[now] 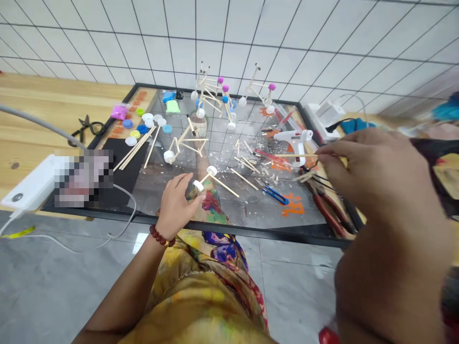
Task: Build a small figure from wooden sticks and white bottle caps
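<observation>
My left hand [179,200] rests near the front edge of the glass-topped table, thumb and fingers apart, close beside a small frame of thin wooden sticks [223,185] with white round caps [212,170]. It does not clearly grip the frame. On the right, my right hand [362,167] is raised, pinching one end of a thin wooden stick [296,155] that points left, in front of the white glue gun [294,143]. Further back stands a stick model [184,140] with a white cap. More stick models [211,93] with pink and blue balls stand at the back.
Bottle caps [142,129] and loose sticks [138,148] lie at the left, near black scissors [86,130] and a white power bank [36,184]. Blue tweezers [275,195], wood scraps [247,162] and red-handled pliers [329,209] are at the right. A grey cable [43,123] crosses the left side.
</observation>
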Demonstrator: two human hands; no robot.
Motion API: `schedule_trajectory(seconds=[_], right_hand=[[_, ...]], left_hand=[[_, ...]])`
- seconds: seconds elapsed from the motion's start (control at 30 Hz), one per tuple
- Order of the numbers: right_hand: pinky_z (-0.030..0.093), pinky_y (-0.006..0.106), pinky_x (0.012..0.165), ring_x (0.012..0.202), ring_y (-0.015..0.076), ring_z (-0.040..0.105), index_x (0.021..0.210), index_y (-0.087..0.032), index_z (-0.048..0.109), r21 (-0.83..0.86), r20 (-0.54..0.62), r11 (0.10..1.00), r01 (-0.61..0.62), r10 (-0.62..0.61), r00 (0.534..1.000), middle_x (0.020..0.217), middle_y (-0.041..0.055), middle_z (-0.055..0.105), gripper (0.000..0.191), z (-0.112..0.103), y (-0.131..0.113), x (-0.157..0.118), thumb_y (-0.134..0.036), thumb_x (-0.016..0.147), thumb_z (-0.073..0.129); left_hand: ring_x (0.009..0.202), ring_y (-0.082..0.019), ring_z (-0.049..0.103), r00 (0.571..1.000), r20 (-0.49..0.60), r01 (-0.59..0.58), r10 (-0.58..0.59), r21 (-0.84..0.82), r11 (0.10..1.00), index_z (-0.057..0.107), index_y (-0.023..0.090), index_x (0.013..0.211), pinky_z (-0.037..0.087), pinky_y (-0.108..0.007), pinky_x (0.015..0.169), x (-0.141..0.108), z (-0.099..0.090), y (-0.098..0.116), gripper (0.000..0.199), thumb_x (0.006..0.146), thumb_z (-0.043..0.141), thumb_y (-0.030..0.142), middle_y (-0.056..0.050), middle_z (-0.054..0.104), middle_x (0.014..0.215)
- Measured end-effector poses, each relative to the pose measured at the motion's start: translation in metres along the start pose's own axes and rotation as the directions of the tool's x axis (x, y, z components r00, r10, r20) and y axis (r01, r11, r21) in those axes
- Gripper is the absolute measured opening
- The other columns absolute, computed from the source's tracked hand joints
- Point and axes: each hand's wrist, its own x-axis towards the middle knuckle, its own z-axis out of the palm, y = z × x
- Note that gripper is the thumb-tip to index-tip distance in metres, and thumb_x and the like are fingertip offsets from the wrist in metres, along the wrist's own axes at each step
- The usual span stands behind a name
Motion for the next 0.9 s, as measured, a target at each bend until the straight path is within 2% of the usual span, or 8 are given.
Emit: schedule_trajectory(seconds=[0.03, 0.1, 0.23, 0.33, 0.47, 0.6, 0.73, 0.9], right_hand=[[0.045, 0.042, 0.074, 0.093, 0.0276, 0.065, 0.093, -0.023, 0.078, -0.022, -0.011, 0.999, 0.037, -0.038, 0.999, 0.099, 0.0133, 0.072, 0.030, 0.003, -0.002, -0.011, -0.034, 0.094, 0.050], [0.049, 0.039, 0.068, 0.083, 0.0263, 0.067, 0.095, -0.020, 0.076, 0.092, -0.282, 0.995, -0.026, 0.051, 0.958, 0.090, 0.0129, 0.072, 0.025, 0.017, -0.006, -0.031, -0.035, 0.091, 0.057], [0.055, 0.039, 0.075, 0.083, 0.0237, 0.070, 0.085, -0.021, 0.071, 0.283, -0.070, 0.935, 0.212, -0.200, 0.977, 0.092, 0.0097, 0.074, 0.019, 0.046, 0.002, -0.047, -0.029, 0.093, 0.055], [0.054, 0.041, 0.088, 0.099, 0.0244, 0.071, 0.087, -0.020, 0.066, 0.324, -0.083, 0.919, 0.226, -0.210, 0.974, 0.105, 0.0114, 0.076, 0.013, 0.045, 0.014, -0.040, -0.023, 0.094, 0.055], [0.055, 0.037, 0.085, 0.099, 0.0225, 0.072, 0.096, -0.021, 0.063, 0.420, -0.009, 0.864, 0.277, -0.301, 0.953, 0.108, 0.0108, 0.075, 0.011, 0.027, 0.009, -0.032, -0.022, 0.096, 0.052], [0.051, 0.030, 0.066, 0.076, 0.0187, 0.068, 0.097, -0.023, 0.062, 0.496, 0.042, 0.785, 0.371, -0.449, 0.893, 0.086, 0.0041, 0.071, 0.015, 0.025, -0.011, -0.030, -0.020, 0.097, 0.047], [0.050, 0.029, 0.068, 0.078, 0.0179, 0.067, 0.098, -0.022, 0.063, 0.574, 0.024, 0.726, 0.379, -0.477, 0.879, 0.089, 0.0043, 0.071, 0.015, 0.046, -0.012, -0.018, -0.021, 0.096, 0.048], [0.050, 0.030, 0.065, 0.068, 0.0164, 0.065, 0.096, -0.020, 0.069, 0.519, 0.141, 0.846, 0.119, -0.223, 0.965, 0.080, 0.0028, 0.073, 0.018, 0.084, 0.028, 0.003, -0.025, 0.093, 0.052]], left_hand=[[0.128, -0.033, 0.056, 1.000, 0.006, 0.009, -0.009, -0.001, 1.000, 0.056, 0.018, 0.136, 0.047, -0.048, 0.106, 0.000, 0.000, 0.000, 0.057, 0.085, 0.069, 0.040, -0.014, 0.061, 0.137], [0.128, -0.032, 0.056, 1.000, 0.000, 0.007, -0.007, -0.004, 1.000, 0.057, 0.019, 0.136, 0.047, -0.048, 0.107, 0.001, 0.001, 0.000, 0.057, 0.084, 0.070, 0.039, -0.013, 0.061, 0.137], [0.124, -0.031, 0.059, 0.999, -0.043, -0.029, 0.027, -0.027, 0.999, 0.058, 0.021, 0.134, 0.048, -0.048, 0.107, -0.002, 0.003, -0.004, 0.057, 0.082, 0.074, 0.037, -0.012, 0.062, 0.134], [0.122, -0.028, 0.060, 0.983, -0.162, -0.093, 0.084, -0.045, 0.995, 0.057, 0.022, 0.133, 0.050, -0.045, 0.105, -0.007, -0.004, 0.001, 0.051, 0.085, 0.072, 0.034, -0.012, 0.062, 0.133], [0.125, -0.026, 0.058, 0.876, -0.348, -0.338, 0.335, 0.055, 0.940, 0.055, 0.023, 0.134, 0.048, -0.043, 0.107, -0.008, -0.014, 0.043, 0.045, 0.091, 0.066, 0.024, -0.012, 0.062, 0.130], [0.123, -0.030, 0.058, 0.890, -0.124, -0.419, 0.439, 0.158, 0.894, 0.054, 0.015, 0.134, 0.048, -0.045, 0.103, 0.010, 0.001, 0.098, 0.048, 0.095, 0.060, 0.041, -0.016, 0.063, 0.131], [0.071, -0.018, 0.064, 0.912, 0.124, -0.404, 0.392, 0.092, 0.910, 0.067, 0.017, 0.091, 0.048, -0.031, 0.064, 0.021, 0.011, 0.109, 0.029, 0.102, 0.043, 0.026, -0.004, 0.069, 0.077], [0.054, -0.009, 0.050, 0.945, -0.250, -0.241, 0.208, -0.108, 0.964, 0.068, 0.020, 0.091, 0.037, -0.024, 0.054, 0.007, -0.041, 0.072, 0.023, 0.101, 0.049, 0.026, 0.004, 0.055, 0.061]])
